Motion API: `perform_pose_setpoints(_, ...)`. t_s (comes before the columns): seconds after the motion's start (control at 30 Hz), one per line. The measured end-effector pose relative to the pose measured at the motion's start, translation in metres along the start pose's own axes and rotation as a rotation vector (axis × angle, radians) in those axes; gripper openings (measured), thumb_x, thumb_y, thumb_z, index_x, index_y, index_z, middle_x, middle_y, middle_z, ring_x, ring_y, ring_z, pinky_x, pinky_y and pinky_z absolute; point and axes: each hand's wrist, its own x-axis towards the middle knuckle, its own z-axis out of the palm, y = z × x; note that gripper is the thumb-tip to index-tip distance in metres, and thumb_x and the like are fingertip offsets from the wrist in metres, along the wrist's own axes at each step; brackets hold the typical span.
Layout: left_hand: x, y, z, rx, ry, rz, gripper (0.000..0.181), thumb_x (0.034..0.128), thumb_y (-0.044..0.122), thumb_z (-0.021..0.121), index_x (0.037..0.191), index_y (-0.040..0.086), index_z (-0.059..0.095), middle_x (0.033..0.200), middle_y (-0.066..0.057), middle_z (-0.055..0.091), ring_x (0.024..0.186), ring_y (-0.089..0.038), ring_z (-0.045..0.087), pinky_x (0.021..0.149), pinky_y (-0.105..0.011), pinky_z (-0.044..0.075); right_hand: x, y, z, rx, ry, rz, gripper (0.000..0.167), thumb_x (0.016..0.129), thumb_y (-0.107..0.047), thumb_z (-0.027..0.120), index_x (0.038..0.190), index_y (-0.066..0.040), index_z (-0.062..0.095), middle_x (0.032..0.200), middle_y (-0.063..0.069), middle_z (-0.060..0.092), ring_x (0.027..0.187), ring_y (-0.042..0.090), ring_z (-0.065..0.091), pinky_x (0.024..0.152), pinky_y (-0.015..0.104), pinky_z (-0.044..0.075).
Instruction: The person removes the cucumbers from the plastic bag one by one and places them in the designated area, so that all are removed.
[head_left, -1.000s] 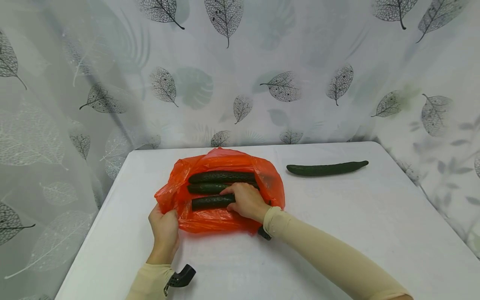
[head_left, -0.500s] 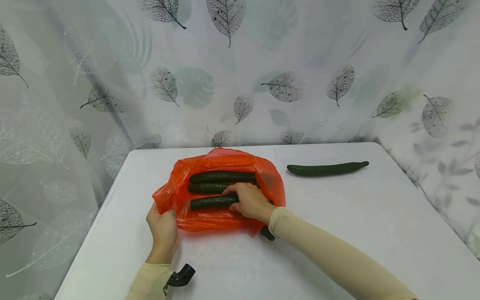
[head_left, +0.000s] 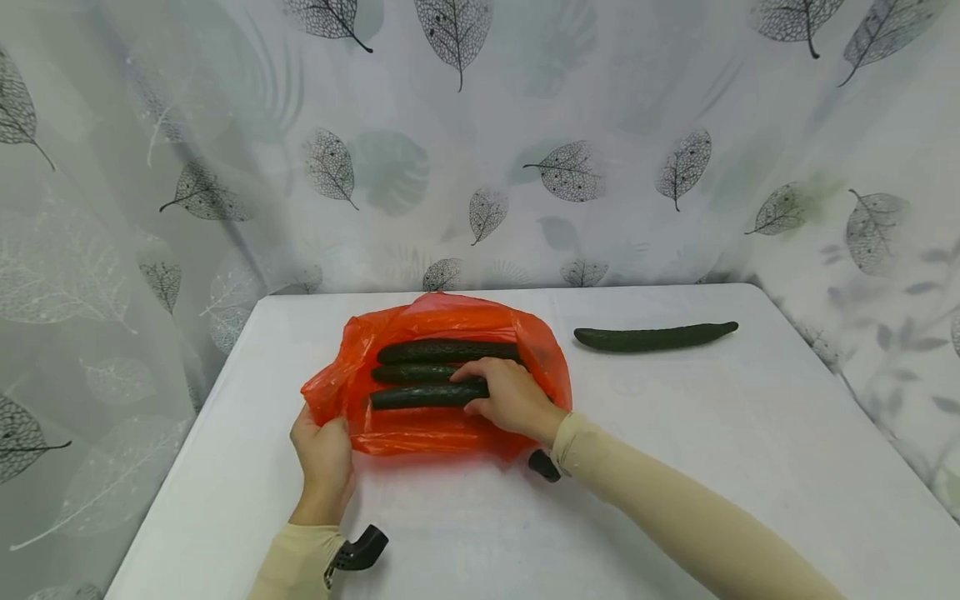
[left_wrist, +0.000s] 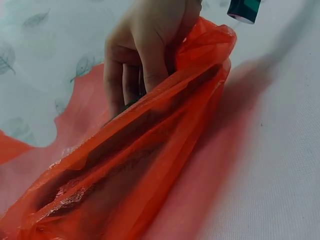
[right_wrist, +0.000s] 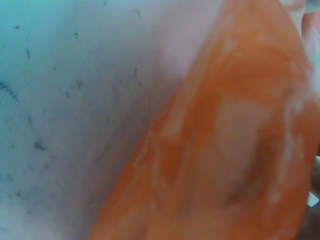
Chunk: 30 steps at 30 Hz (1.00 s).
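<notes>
We see a bag (head_left: 435,437) on the table (head_left: 675,467), three cucumbers (head_left: 412,374) side by side in it. Our left hand (head_left: 324,462) is at its left edge, our right hand (head_left: 517,400) on the front cucumber (head_left: 423,397). A fourth cucumber (head_left: 656,337) lies right of the bag, toward the back; behind the table is a backdrop (head_left: 450,208).

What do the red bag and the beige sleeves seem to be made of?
The red bag looks like thin, glossy plastic film: crinkled, shiny and partly see-through. The beige sleeves look like smooth, matt fabric, perhaps stretchy, since they fit closely; the fibre is unclear.
</notes>
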Motion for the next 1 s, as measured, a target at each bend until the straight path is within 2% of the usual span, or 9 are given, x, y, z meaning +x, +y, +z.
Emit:
perform_pose_setpoints(0.23, 0.0, 0.001, 0.0, -0.001, -0.004, 0.001, 0.063, 0.0801, -0.017, 0.028, 0.138, -0.011, 0.052, 0.134, -0.02, 0.056, 0.117, -0.026, 0.053, 0.097, -0.024, 0.047, -0.001, 0.0, -0.007, 0.026, 0.032, -0.002, 0.04, 0.084, -0.011, 0.082, 0.122, -0.019, 0.072, 0.122, -0.003, 0.068, 0.119, 0.018, 0.058, 0.105, 0.038, 0.044)
perform_pose_setpoints(0.43, 0.0, 0.001, -0.003, 0.034, -0.013, -0.032, 0.062, 0.0828, -0.015, 0.03, 0.14, -0.006, 0.052, 0.136, -0.014, 0.056, 0.119, -0.024, 0.052, 0.1, -0.026, 0.048, -0.003, 0.0, -0.013, 0.097, 0.026, 0.028, 0.041, 0.085, -0.012, 0.082, 0.123, -0.022, 0.071, 0.126, -0.005, 0.065, 0.122, 0.018, 0.054, 0.106, 0.041, 0.043)
perform_pose_setpoints(0.6, -0.001, 0.001, -0.003, 0.035, -0.016, -0.036, 0.062, 0.0825, -0.015, 0.031, 0.14, -0.006, 0.051, 0.136, -0.014, 0.056, 0.117, -0.023, 0.052, 0.098, -0.026, 0.049, -0.005, -0.003, -0.019, 0.18, 0.034, 0.052, 0.04, 0.084, -0.011, 0.082, 0.121, -0.022, 0.071, 0.125, -0.004, 0.063, 0.12, 0.019, 0.052, 0.104, 0.043, 0.046)
perform_pose_setpoints(0.8, -0.001, 0.002, -0.003, 0.03, -0.014, -0.038, 0.063, 0.0817, -0.016, 0.031, 0.141, -0.007, 0.051, 0.136, -0.015, 0.055, 0.118, -0.024, 0.052, 0.1, -0.027, 0.048, -0.003, -0.005, -0.027, 0.265, 0.039, 0.03, 0.042, 0.082, -0.01, 0.083, 0.121, -0.02, 0.072, 0.121, -0.005, 0.066, 0.116, 0.017, 0.056, 0.1, 0.039, 0.048)
perform_pose_setpoints(1.0, -0.001, 0.003, -0.003, 0.027, -0.025, -0.051, 0.063, 0.0829, -0.016, 0.031, 0.142, -0.006, 0.05, 0.137, -0.013, 0.054, 0.122, -0.024, 0.05, 0.104, -0.03, 0.046, -0.003, -0.004, -0.035, 0.438, 0.02, -0.015, 0.044, 0.083, -0.009, 0.082, 0.125, -0.015, 0.071, 0.12, 0.0, 0.068, 0.112, 0.018, 0.061, 0.096, 0.037, 0.053)
